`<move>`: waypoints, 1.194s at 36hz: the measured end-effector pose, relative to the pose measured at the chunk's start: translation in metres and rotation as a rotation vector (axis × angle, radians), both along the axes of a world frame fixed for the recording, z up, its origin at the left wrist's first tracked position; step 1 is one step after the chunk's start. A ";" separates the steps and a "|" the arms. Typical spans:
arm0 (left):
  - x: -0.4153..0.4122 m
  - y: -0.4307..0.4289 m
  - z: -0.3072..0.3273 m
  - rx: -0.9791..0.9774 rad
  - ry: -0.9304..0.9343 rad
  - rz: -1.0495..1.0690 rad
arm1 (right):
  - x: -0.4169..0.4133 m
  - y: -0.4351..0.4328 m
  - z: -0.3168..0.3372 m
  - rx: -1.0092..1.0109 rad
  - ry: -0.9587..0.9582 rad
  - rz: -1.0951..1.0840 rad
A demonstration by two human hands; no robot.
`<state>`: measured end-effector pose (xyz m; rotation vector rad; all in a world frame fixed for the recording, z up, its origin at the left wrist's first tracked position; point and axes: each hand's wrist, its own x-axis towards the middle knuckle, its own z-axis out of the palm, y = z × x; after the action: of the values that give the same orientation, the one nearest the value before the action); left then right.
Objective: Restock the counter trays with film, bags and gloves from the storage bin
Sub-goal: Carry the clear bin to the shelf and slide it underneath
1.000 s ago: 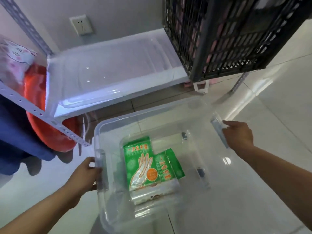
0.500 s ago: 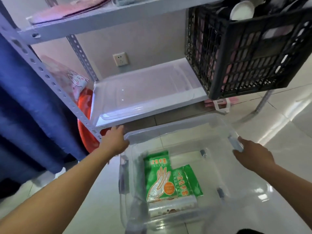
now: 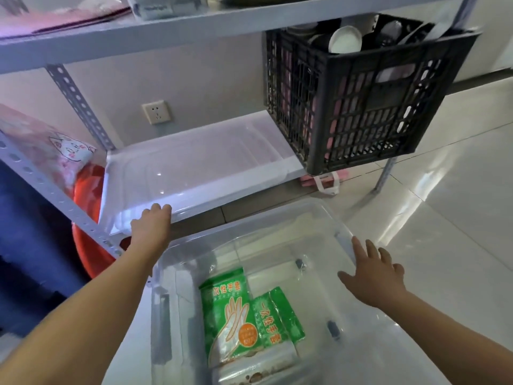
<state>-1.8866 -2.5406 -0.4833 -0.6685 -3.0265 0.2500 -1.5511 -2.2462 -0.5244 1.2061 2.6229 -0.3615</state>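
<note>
Clear bin holds green glove packs; roll blurred, possibly film. Left hand grips lid; right hand spread, empty.

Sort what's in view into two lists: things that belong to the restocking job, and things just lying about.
Job:
clear storage bin
green glove packets
clear film roll
bin lid on the shelf, left hand on its edge
right hand, open over the bin

Lying about:
black crate
red basin
wall socket

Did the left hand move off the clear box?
Yes. The left hand left the bin side handle and went forward to the lid on the low shelf.
</note>
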 end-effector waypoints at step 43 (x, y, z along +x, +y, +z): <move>0.144 -0.089 0.346 0.658 0.138 -0.317 | 0.034 -0.013 0.152 -0.876 1.093 -0.208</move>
<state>-1.7427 -2.6299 -0.1369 -0.9718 -2.5629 -0.6442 -1.5169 -2.2592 -0.3729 1.0549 2.3625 -2.4452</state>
